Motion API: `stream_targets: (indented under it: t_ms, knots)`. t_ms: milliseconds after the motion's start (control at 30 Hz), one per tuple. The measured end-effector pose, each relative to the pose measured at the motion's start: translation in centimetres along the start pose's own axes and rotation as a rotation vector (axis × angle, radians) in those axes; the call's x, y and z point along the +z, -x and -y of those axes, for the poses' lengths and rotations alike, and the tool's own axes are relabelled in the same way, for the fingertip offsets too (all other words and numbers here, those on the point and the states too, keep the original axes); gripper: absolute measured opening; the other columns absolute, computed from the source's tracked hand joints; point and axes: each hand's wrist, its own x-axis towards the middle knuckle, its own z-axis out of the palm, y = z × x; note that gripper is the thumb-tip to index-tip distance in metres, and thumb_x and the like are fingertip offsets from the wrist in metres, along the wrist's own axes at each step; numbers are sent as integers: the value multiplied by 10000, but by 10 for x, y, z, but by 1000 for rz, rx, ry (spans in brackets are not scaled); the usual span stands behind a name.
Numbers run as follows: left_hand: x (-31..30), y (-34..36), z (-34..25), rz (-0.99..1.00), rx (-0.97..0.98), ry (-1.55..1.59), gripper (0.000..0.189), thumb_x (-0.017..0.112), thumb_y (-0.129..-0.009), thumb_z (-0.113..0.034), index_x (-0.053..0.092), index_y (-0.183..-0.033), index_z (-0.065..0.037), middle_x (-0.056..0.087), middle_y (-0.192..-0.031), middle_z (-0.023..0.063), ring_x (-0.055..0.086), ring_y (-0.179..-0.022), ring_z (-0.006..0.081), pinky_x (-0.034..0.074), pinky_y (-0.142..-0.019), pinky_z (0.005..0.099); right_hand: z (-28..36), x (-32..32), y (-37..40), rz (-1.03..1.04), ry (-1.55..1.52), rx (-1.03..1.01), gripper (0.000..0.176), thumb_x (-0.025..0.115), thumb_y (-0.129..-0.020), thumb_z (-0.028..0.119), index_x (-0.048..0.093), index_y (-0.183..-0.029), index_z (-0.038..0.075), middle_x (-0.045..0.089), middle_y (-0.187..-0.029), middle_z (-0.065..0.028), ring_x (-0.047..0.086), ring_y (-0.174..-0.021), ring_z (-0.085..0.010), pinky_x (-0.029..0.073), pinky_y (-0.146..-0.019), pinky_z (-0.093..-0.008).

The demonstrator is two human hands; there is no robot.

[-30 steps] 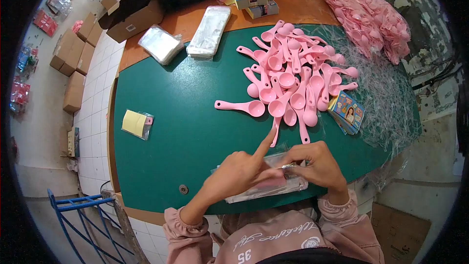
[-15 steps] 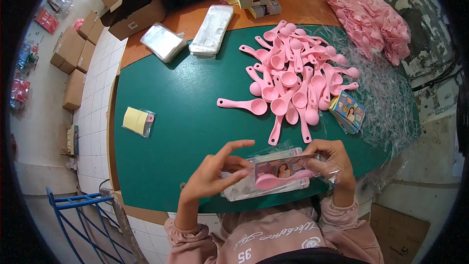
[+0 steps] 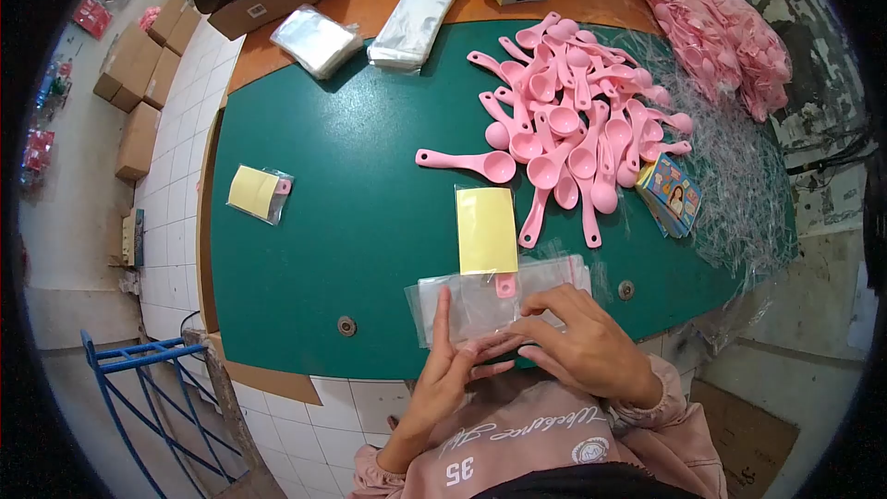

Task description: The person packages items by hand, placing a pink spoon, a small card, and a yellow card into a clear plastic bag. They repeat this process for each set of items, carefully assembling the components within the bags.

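Note:
A clear plastic bag (image 3: 469,288) with a yellow card (image 3: 487,231) inside lies near the table's front edge, over a stack of flat clear bags (image 3: 564,270). The end of a pink measuring spoon (image 3: 505,286), with a hole in it, shows below the card; the rest is hidden. My left hand (image 3: 447,374) grips the bag's near end, index finger stretched along its left side. From the right, my right hand (image 3: 591,344) bends over the same end, its fingers closed on the plastic.
A pile of pink spoons (image 3: 564,120) lies beyond my hands, beside a stack of printed cards (image 3: 672,196). One filled bag (image 3: 259,194) rests at left. Bundles of clear bags (image 3: 413,23) lie at the back; loose plastic (image 3: 730,185) covers the right side.
The bag with the card and spoon has gone from between my hands down onto the table, its yellow side now showing. Both hands have moved to its near end.

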Motion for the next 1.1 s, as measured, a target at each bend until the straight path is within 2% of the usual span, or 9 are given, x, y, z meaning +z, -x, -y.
stream_targets:
  t_ms: [200,367,600,667,700,900,1000,1067,1100]
  knots:
    - [-12,0,-9,-16,67,-295,576,264,-924,-39,-58,-1396,-123,541,-1097,229,566,-999,327,466,-873,392,3,32,-15,-111,8,-44,241,639,-707,124,538,-911,46,481,-874,-97,484,-845,-254,399,-731,-360]
    - [-11,0,-6,-51,271,-666,564,329,-897,-37,68,-1397,-54,572,-1055,198,604,-906,220,473,-779,285,-2,41,-23,-66,8,-50,220,658,-700,112,542,-865,24,483,-853,-99,486,-825,-266,385,-710,-367]
    - [-10,-4,-11,-102,296,-493,572,377,-873,-15,133,-1390,-41,579,-988,148,588,-746,122,460,-692,227,6,36,-20,-30,186,-200,196,645,-696,119,530,-828,29,466,-803,-76,479,-786,-232,368,-678,-347]
    - [-11,-5,-13,-86,193,-534,570,367,-854,35,159,-1380,-35,349,-1319,103,558,-850,102,469,-753,209,2,38,-18,-19,176,-285,189,637,-695,120,527,-822,34,464,-793,-69,477,-769,-230,368,-682,-336]
    - [-9,-5,-11,-82,192,-534,570,367,-854,35,159,-1380,-35,349,-1319,103,558,-850,102,469,-753,209,0,36,-17,-20,178,-281,189,637,-695,120,527,-822,34,464,-793,-69,477,-769,-230,368,-682,-336]
    - [-10,-8,-6,-159,240,-243,459,352,-884,19,245,-1328,-31,541,-1090,183,618,-855,179,508,-702,247,-20,-15,0,297,-313,-393,148,587,-780,136,522,-854,26,489,-822,-82,505,-800,-246,406,-727,-353]
    - [-10,-3,-12,45,58,-267,288,284,-927,-36,405,-1187,-1,604,-1011,182,621,-898,204,487,-735,243,-74,-95,18,336,-550,-373,170,669,-764,137,558,-811,17,566,-791,-91,551,-743,-255,429,-656,-344]
    - [-10,-3,-13,48,52,-302,278,280,-934,-43,435,-1162,1,607,-1010,168,620,-905,205,490,-736,240,-125,-126,47,-125,-706,-191,149,645,-778,145,550,-796,31,568,-762,-85,553,-724,-228,427,-628,-317]
    - [-9,-4,-13,53,45,-330,276,277,-941,-50,464,-1136,2,609,-1009,154,619,-913,205,492,-736,238,-132,-149,44,-443,-376,199,118,614,-778,131,545,-824,47,574,-814,-96,561,-750,-226,436,-656,-330]
